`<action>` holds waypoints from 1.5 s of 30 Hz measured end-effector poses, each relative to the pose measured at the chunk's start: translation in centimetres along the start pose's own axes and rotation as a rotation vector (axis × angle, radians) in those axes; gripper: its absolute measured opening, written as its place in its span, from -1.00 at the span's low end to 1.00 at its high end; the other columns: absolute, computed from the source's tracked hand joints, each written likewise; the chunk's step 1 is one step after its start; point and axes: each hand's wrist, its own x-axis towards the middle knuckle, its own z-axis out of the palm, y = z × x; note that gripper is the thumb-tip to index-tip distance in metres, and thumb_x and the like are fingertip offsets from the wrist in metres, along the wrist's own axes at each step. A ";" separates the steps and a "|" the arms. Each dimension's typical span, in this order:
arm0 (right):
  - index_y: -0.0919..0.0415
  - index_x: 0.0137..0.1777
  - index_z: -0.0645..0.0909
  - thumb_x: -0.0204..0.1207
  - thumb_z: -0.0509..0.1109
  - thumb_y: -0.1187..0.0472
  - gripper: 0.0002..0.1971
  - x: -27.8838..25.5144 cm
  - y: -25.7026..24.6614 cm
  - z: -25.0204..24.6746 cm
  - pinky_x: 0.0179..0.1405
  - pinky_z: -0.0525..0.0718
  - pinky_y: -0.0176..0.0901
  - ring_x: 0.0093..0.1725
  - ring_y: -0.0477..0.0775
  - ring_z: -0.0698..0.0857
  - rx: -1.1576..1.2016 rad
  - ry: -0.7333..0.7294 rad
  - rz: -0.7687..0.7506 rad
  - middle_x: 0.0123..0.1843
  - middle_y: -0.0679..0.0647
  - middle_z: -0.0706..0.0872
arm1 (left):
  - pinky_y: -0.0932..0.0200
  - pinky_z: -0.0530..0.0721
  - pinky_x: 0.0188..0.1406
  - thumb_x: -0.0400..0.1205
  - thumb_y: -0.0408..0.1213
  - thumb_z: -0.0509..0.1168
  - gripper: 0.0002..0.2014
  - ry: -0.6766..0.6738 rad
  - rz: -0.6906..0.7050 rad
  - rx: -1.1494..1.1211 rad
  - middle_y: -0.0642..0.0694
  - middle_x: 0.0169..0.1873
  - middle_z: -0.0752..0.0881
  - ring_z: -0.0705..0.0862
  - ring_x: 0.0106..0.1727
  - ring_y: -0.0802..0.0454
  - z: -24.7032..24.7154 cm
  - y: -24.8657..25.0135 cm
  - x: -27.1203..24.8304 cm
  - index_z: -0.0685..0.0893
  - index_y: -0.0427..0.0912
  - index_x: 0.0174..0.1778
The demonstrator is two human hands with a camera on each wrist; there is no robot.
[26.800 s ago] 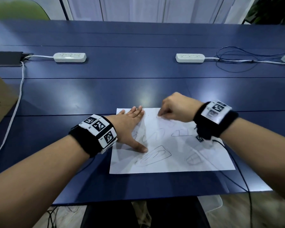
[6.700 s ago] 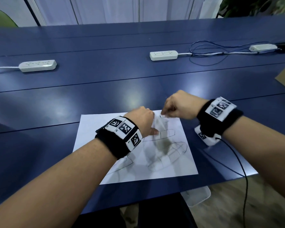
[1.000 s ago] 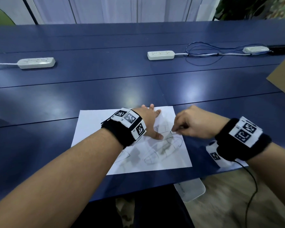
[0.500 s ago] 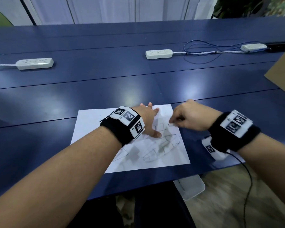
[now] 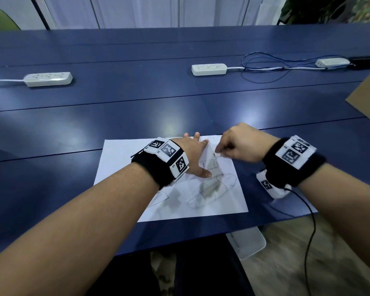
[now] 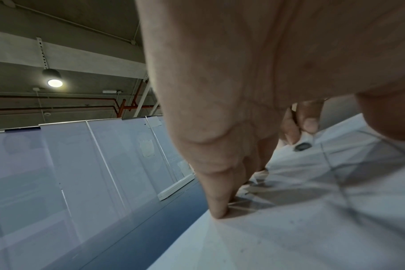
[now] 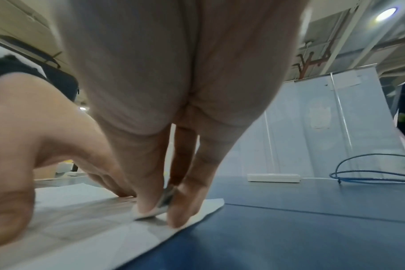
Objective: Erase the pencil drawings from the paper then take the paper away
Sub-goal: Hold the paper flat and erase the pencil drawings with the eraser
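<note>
A: Where's the paper [image 5: 124, 159]?
B: Flat on the desk [image 5: 73, 129], near its front edge. Thin, limp, likely to crease.
A: Hands?
B: Left hand [image 5: 193, 155] spread, pressing it down. Right hand [image 5: 240, 145] pinches the eraser [image 7: 158, 205]. I'd lift by a free corner.
</note>
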 end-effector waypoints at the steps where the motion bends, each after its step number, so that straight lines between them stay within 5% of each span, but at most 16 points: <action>1: -0.02 0.00 0.79 0.40 0.43 0.22 -0.79 -0.2 -0.2 0.0 -0.06 0.51 -0.37 -0.07 -0.03 0.72 -0.002 -0.016 -0.017 -0.04 -0.09 0.82 | -0.20 0.26 0.58 0.46 0.38 0.30 0.10 0.003 0.001 -0.007 -0.17 0.70 -0.12 0.00 0.69 -0.30 0.1 -0.1 0.0 -0.13 -0.08 0.72; 7: -0.09 -0.05 0.79 0.38 0.45 0.20 -0.79 -1.8 -1.2 0.4 -0.09 0.56 -0.35 -0.17 -0.13 0.71 0.062 -0.119 -0.112 -0.10 -0.17 0.80 | -0.21 0.29 0.56 0.44 0.37 0.32 0.09 0.024 0.003 -0.043 -0.17 0.70 -0.10 0.00 0.69 -0.29 0.4 -0.2 0.2 -0.08 -0.08 0.72; 11: -0.09 0.00 0.78 0.42 0.43 0.17 -0.79 0.6 0.1 0.0 -0.14 0.42 -0.39 -0.15 -0.08 0.69 -0.020 -0.001 -0.020 -0.09 -0.10 0.81 | -0.26 0.49 0.40 0.40 0.41 0.34 0.00 0.079 0.018 -0.031 -0.11 0.70 -0.01 0.13 0.66 -0.24 0.4 -0.4 0.0 0.21 -0.09 0.64; 14: -0.08 -0.05 0.79 0.39 0.43 0.20 -0.79 -0.7 -0.8 0.2 -0.14 0.49 -0.35 -0.20 -0.11 0.67 0.002 -0.065 -0.089 -0.10 -0.14 0.79 | -0.19 0.55 0.35 0.38 0.41 0.36 -0.07 0.132 0.010 -0.071 -0.08 0.67 0.12 0.20 0.65 -0.14 0.8 -0.5 -0.9 0.38 -0.11 0.55; 17: -0.09 -0.07 0.79 0.37 0.44 0.17 -0.81 -2.6 -2.0 0.4 -0.12 0.55 -0.37 -0.22 -0.16 0.67 0.050 -0.170 -0.138 -0.11 -0.18 0.78 | -0.02 0.65 0.00 0.37 0.40 0.38 -0.20 0.219 0.009 -0.085 -0.02 0.36 0.48 0.58 0.29 -0.09 1.1 -0.3 -1.3 0.58 -0.15 0.34; 20: -0.13 -0.03 0.78 0.38 0.43 0.18 -0.77 -1.3 -1.4 0.3 -0.18 0.45 -0.50 -0.21 -0.17 0.66 0.015 -0.102 -0.097 -0.12 -0.18 0.80 | 0.05 0.52 -0.20 0.37 0.39 0.38 -0.31 0.266 0.024 -0.071 -0.02 0.15 0.52 0.57 0.16 -0.08 0.9 -0.2 -1.7 0.66 -0.10 0.19; 24: -0.09 -0.03 0.78 0.41 0.42 0.18 -0.79 0.9 -0.1 0.2 -0.06 0.64 -0.20 -0.26 -0.17 0.58 -0.016 0.003 -0.008 -0.11 -0.10 0.82 | 0.09 0.57 -0.17 0.32 0.43 0.38 -0.32 0.257 0.043 -0.080 0.05 0.08 0.61 0.62 0.14 -0.03 1.0 -0.6 -2.4 0.66 -0.01 0.17; 26: -0.08 -0.03 0.78 0.41 0.42 0.19 -0.80 0.7 -0.2 0.3 -0.05 0.64 -0.23 -0.24 -0.15 0.61 -0.024 -0.010 -0.005 -0.09 -0.12 0.81 | 0.02 0.66 0.00 0.32 0.41 0.40 -0.30 0.232 0.060 -0.106 0.07 0.20 0.63 0.61 0.25 -0.02 1.3 -1.3 -2.7 0.61 0.04 0.27; 29: -0.09 -0.07 0.78 0.39 0.44 0.17 -0.82 -1.4 -1.2 0.5 -0.14 0.50 -0.49 -0.24 -0.24 0.63 -0.009 -0.109 -0.089 -0.10 -0.22 0.78 | -0.14 0.56 0.34 0.34 0.42 0.38 -0.06 0.146 0.098 -0.073 0.16 0.60 0.33 0.37 0.56 0.00 1.8 -2.1 -3.4 0.31 0.09 0.61; 32: -0.12 -0.05 0.78 0.39 0.45 0.14 -0.82 -1.9 -1.7 0.5 -0.12 0.51 -0.49 -0.24 -0.27 0.64 0.004 -0.155 -0.100 -0.10 -0.24 0.78 | -0.16 0.38 0.51 0.33 0.46 0.35 0.07 0.100 0.136 -0.007 0.17 0.68 0.07 0.16 0.67 0.02 1.7 -2.1 -3.9 0.11 0.07 0.69; 36: -0.07 -0.02 0.79 0.40 0.44 0.19 -0.80 0.6 -0.4 -0.1 0.03 0.62 -0.25 -0.08 -0.09 0.74 0.000 -0.039 0.010 -0.07 -0.14 0.83 | -0.13 0.35 0.55 0.29 0.42 0.42 0.13 0.016 0.162 -0.017 0.20 0.68 0.02 0.14 0.67 0.03 1.2 -2.5 -3.6 0.05 0.10 0.70; 42: -0.09 -0.06 0.79 0.39 0.47 0.19 -0.82 -2.8 -1.3 0.3 -0.03 0.59 -0.35 -0.13 -0.20 0.70 0.070 -0.135 -0.076 -0.06 -0.22 0.79 | -0.45 0.12 0.55 0.31 0.36 0.46 0.11 0.036 0.147 -0.096 0.19 0.69 -0.05 -0.01 0.70 0.11 2.1 -3.0 -3.7 0.02 0.14 0.69; 45: -0.10 -0.05 0.79 0.40 0.48 0.18 -0.82 -2.0 -1.0 0.5 0.01 0.62 -0.30 -0.12 -0.17 0.72 0.080 -0.111 -0.052 -0.06 -0.21 0.80 | -0.41 0.16 0.57 0.31 0.36 0.46 0.12 0.029 0.163 -0.132 0.13 0.70 -0.09 -0.05 0.70 0.11 2.3 -3.4 -3.6 0.00 0.14 0.69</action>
